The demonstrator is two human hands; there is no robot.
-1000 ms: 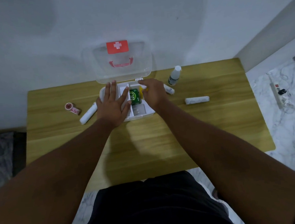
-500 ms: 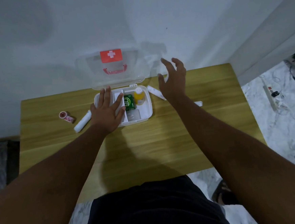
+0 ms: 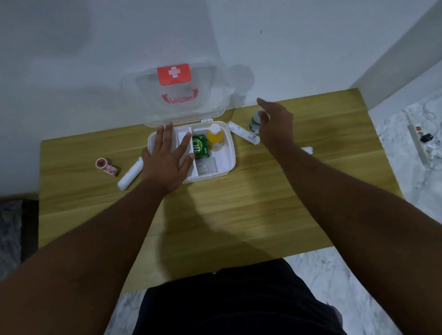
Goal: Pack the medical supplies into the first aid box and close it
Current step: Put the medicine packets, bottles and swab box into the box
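Your left hand (image 3: 167,159) lies flat, palm down and fingers spread, over the left side of the white first aid box (image 3: 227,164), which stands on the wooden table (image 3: 231,206); it grips nothing, and it hides whatever the left compartments under it hold. The box's clear lid (image 3: 182,93) stands upright just beyond your left fingertips, with a red cross label and a red handle; its edges are faint against the wall. Immediately right of your left hand, inside the box, a green packet (image 3: 200,146) lies beside a yellow bottle (image 3: 215,138) with a white cap, and a small clear item below them is too indistinct to identify. Your right hand (image 3: 274,122) is held over the table to the right of the box, fingers loosely curled around the cap of a small white bottle (image 3: 255,121); whether the fingers actually touch the bottle cannot be determined, and the hand conceals most of it. Between this hand and the box a white bandage roll (image 3: 243,133) lies diagonally. A second white roll (image 3: 307,150) shows only its end past your right forearm. To the left of your left hand, outside the box, a third white roll (image 3: 130,173) lies touching or nearly touching your wrist, and farther left lies a pink tape roll (image 3: 106,166).
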